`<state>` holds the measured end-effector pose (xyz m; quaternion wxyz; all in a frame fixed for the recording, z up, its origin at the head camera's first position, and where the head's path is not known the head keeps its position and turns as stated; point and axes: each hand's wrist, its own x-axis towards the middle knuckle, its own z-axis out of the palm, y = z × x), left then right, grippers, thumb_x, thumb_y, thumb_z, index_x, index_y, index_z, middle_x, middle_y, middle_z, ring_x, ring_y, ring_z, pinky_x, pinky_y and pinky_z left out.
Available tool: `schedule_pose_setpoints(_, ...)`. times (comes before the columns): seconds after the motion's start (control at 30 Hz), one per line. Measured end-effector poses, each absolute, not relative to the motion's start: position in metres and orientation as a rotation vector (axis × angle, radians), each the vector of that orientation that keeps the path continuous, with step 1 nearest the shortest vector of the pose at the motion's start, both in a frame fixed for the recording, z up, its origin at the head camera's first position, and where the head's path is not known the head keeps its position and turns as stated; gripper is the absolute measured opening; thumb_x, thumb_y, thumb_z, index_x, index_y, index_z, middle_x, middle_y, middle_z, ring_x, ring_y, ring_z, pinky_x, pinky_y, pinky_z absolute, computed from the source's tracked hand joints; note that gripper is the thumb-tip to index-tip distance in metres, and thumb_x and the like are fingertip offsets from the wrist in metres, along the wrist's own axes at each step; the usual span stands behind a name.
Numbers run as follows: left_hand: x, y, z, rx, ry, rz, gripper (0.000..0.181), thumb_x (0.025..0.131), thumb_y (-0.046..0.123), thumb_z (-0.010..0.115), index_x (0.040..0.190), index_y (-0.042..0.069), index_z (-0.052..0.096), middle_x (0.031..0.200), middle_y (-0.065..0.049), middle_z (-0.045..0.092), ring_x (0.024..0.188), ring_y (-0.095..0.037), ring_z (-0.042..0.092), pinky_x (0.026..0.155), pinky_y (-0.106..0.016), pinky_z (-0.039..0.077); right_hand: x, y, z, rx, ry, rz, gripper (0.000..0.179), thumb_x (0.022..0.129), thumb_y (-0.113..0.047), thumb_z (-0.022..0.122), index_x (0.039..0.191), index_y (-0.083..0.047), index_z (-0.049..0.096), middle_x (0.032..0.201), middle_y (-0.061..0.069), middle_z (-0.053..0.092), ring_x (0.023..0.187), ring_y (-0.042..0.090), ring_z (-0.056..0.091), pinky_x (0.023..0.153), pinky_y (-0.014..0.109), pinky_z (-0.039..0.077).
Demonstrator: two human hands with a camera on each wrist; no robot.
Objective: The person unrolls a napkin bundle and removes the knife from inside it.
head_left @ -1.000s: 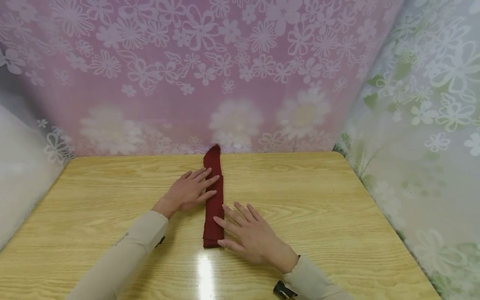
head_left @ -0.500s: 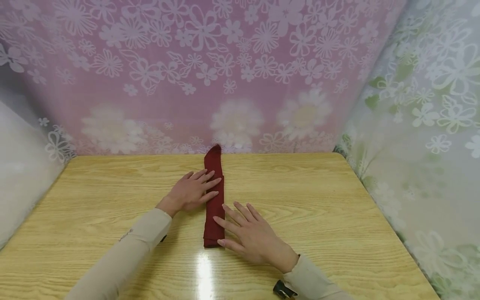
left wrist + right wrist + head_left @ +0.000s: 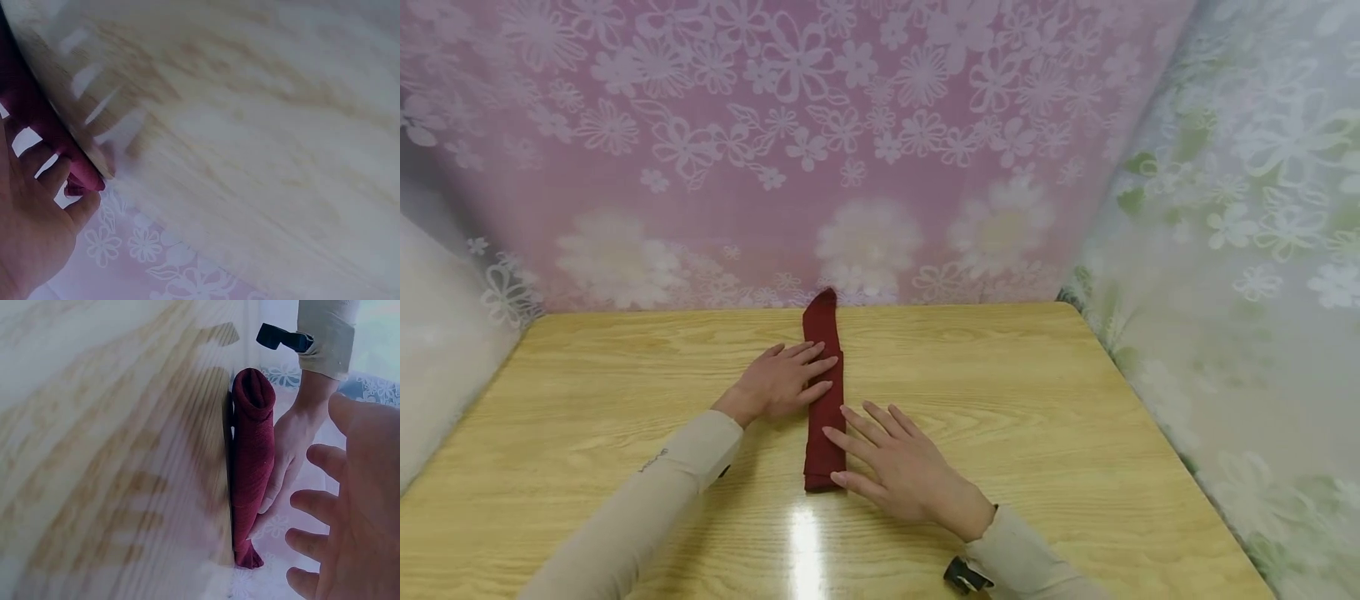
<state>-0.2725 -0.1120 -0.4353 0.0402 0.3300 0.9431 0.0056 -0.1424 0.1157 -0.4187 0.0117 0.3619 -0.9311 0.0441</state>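
Observation:
A long dark red folded cloth [image 3: 826, 429] lies on the table, running from the far edge toward the person. Its near end shows as a loose roll of layers in the right wrist view. My left hand [image 3: 781, 382] rests on the cloth's middle from the left side, fingers extended across it. Beside the near part, on the right, is my right hand [image 3: 904, 467] with fingers spread and fairly straight. In the head view its fingertips overlap the cloth's right edge; the right wrist view shows these fingers [image 3: 312, 506] held a little away from the cloth.
The wood-grain table [image 3: 985, 375] has a glossy reflection near its front. A pink floral curtain [image 3: 760, 208] hangs behind the far edge, and a pale floral one [image 3: 1217, 333] stands along the right side.
The left hand shifts very slightly on the cloth, and its forearm turns a little. The right hand stays spread in nearly the same place. The cloth keeps its shape.

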Motion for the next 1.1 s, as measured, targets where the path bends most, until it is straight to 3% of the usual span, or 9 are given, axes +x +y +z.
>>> schedule_pose_setpoints(0.4,-0.271,-0.12,-0.44,0.992,2.868,0.044,0.058,0.1,0.055,0.028,0.15,0.025,0.035,0.154,-0.006,0.028,0.141,-0.025,0.023,0.108,-0.054,0.025,-0.137,0.11,-0.421,1.072,-2.905,0.219,0.059,0.099,-0.059,0.02,0.151,-0.033,0.029,0.153,0.0,0.03,0.142,0.026,0.02,0.113,0.048,0.017)
schedule_pose_setpoints(0.73,-0.275,-0.12,-0.437,1.02,2.859,0.065,0.058,0.1,0.056,0.029,0.149,0.025,0.036,0.154,-0.007,0.028,0.141,-0.025,0.023,0.108,-0.055,0.025,-0.133,0.099,-0.417,0.965,-2.875,0.33,0.056,0.101,-0.055,0.027,0.146,-0.025,0.042,0.15,0.002,0.036,0.137,0.028,0.032,0.109,0.044,0.028)
schedule_pose_setpoints(1.1,-0.276,-0.114,-0.436,1.057,2.844,0.066,0.059,0.101,0.055,0.027,0.15,0.025,0.034,0.155,-0.007,0.026,0.142,-0.026,0.022,0.108,-0.055,0.024,-0.134,0.092,-0.408,0.878,-2.942,0.378,0.056,0.101,-0.053,0.031,0.146,-0.021,0.043,0.15,0.002,0.037,0.135,0.025,0.036,0.108,0.04,0.031)
